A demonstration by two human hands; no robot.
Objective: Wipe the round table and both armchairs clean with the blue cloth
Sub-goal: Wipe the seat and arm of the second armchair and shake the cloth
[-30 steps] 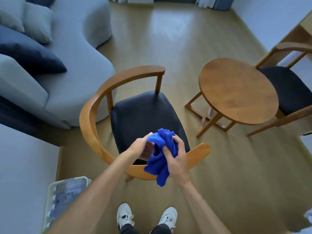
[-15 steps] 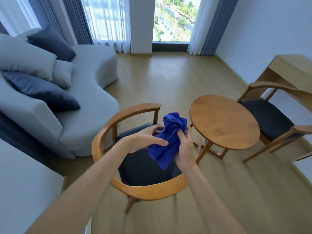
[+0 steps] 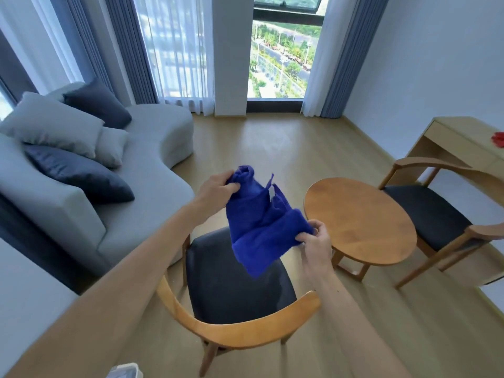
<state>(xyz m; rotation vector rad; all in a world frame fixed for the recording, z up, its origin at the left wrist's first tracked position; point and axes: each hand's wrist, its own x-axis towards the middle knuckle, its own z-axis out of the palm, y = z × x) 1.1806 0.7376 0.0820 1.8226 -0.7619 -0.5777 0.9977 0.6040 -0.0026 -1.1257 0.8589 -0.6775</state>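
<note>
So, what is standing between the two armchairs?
In the head view, the round table stands between the near armchair and the far armchair; its top is bare.

Both bare arms outstretched, left hand (image 3: 215, 188) higher, right hand (image 3: 313, 241) lower, fingers (image 3: 302, 237) of each pinched

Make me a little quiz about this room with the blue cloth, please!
1. True or false: the blue cloth is lying flat on the round table.
2. How many hands hold the cloth?
   A. none
   B. one
   C. two
3. Fill in: the nearest armchair has a ____ seat.

Key:
1. False. It hangs in the air, stretched between the left hand and the right hand.
2. C. The left hand grips a bunched upper corner and the right hand pinches a lower edge.
3. Black.
</note>
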